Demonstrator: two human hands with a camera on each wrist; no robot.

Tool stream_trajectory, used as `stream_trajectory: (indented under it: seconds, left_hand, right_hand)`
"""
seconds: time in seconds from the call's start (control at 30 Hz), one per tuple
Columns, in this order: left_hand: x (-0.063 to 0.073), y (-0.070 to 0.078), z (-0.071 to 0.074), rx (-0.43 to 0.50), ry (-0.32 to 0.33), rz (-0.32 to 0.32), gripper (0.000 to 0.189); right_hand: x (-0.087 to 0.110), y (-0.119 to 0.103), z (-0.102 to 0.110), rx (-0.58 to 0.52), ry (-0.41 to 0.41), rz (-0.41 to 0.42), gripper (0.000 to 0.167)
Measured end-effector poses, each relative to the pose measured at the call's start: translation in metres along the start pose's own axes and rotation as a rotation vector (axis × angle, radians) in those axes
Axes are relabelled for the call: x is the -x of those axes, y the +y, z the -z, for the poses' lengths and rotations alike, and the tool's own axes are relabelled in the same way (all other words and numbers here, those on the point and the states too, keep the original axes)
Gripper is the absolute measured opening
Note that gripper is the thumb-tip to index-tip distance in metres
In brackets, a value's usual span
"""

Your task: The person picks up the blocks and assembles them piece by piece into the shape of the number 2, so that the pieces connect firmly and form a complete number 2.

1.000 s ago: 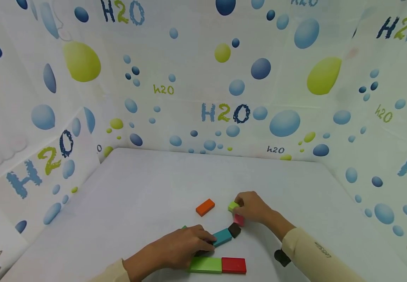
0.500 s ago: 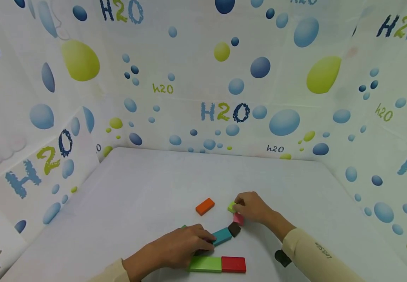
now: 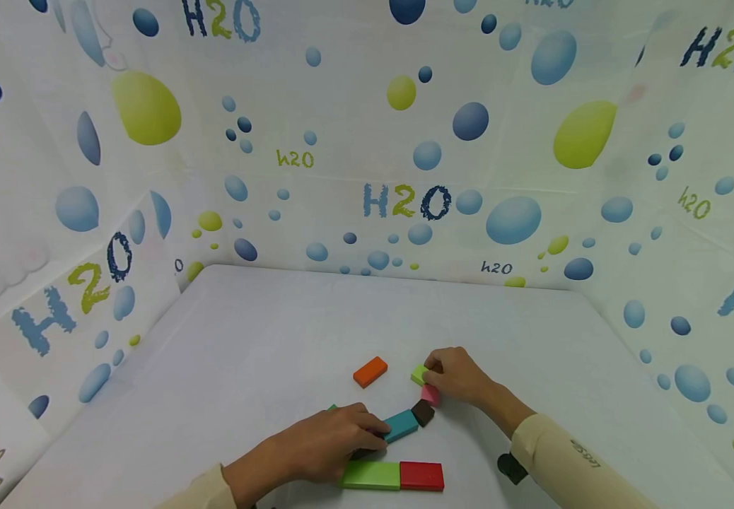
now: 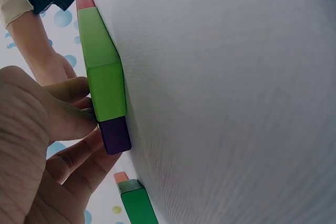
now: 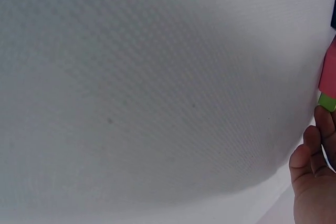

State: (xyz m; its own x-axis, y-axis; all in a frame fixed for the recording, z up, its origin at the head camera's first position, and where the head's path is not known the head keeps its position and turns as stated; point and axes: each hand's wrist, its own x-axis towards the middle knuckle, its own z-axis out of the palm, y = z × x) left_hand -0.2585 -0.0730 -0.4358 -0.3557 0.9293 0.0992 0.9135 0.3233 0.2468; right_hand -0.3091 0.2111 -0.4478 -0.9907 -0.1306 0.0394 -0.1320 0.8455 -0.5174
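My left hand (image 3: 338, 440) reaches in low from the left, its index fingertip and thumb at the near end of a teal block (image 3: 402, 426). Part of that block is hidden under the fingers. A dark brown block (image 3: 423, 413) lies at the teal block's far end, then a pink block (image 3: 430, 395). Beyond the pink one, my right hand (image 3: 458, 375) pinches a small light green block (image 3: 418, 375). In the left wrist view, a purple block (image 4: 115, 135) adjoins a light green block (image 4: 107, 90), close beside my left thumb.
Nearest me a long light green block (image 3: 371, 476) joins a red block (image 3: 421, 476) in a row. An orange block (image 3: 370, 372) lies alone behind. A green block (image 4: 139, 206) is mostly hidden behind the left hand in the head view. Patterned curtains surround the white table (image 3: 265, 332).
Both hands stay nearly where they were, and the blocks keep their places. Only the head view shifts slightly.
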Motion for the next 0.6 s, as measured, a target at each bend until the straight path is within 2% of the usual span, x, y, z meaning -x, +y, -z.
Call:
stream_trajectory:
  seconds: [0.4,0.6]
  left_hand:
    - [0.001,-0.001,-0.001,0.003,0.012,-0.014,0.042]
    - [0.002,0.000,-0.001,-0.008,0.013,-0.016,0.043]
  right_hand:
    - [-0.003,-0.003,-0.002,0.009,0.000,-0.018,0.020]
    - [-0.006,-0.013,-0.007,0.016,-0.008,0.041,0.032]
